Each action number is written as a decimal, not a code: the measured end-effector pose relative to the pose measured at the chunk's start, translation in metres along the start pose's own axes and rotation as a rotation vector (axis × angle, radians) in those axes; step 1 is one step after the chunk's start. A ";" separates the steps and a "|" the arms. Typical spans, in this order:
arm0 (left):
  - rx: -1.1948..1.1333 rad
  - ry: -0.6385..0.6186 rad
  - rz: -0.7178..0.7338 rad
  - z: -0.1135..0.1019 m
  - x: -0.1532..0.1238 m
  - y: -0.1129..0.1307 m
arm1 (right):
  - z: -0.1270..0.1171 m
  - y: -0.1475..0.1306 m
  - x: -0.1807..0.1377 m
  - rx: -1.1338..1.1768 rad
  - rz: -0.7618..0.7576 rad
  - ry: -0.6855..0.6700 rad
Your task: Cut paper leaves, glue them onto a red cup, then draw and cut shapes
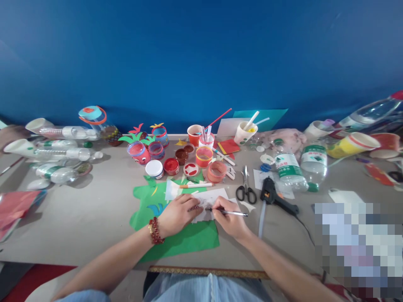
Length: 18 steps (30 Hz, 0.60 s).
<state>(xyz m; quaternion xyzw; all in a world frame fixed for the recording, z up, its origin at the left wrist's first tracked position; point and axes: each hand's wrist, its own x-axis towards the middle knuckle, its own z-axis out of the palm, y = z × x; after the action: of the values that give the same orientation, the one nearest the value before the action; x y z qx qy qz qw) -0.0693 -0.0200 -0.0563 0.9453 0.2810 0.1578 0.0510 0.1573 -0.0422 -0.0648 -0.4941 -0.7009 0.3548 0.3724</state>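
Observation:
My right hand (pixel 229 219) pinches a thin pen (pixel 231 213) and holds its tip on a white sheet of paper (pixel 210 199). My left hand (pixel 179 214), with a red bead bracelet at the wrist, rests on the left side of that sheet with its fingers curled, pressing it down. The white sheet lies on a green paper cut-out (pixel 185 241) at the near middle of the grey table (pixel 94 209). An orange-and-white marker (pixel 195 185) lies just beyond the sheet.
Black scissors (pixel 246 191) and a black glue gun (pixel 277 197) lie right of my hands. Paint pots (pixel 171 166), cups with brushes (pixel 201 136) and decorated jars (pixel 138 151) stand behind. Plastic bottles (pixel 56 153) lie at left, more bottles (pixel 288 167) and cups at right.

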 end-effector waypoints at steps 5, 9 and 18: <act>0.006 0.004 0.003 0.000 0.000 0.000 | 0.000 -0.001 0.001 -0.003 0.008 -0.004; 0.001 0.002 -0.001 0.000 0.001 0.000 | 0.000 0.000 0.000 -0.022 0.006 -0.018; 0.001 0.004 0.002 0.002 -0.001 0.000 | -0.002 -0.003 0.002 -0.032 -0.003 -0.008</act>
<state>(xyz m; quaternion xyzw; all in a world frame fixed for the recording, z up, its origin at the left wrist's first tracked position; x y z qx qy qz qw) -0.0692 -0.0203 -0.0580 0.9452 0.2802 0.1597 0.0501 0.1568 -0.0411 -0.0609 -0.4976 -0.7087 0.3448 0.3622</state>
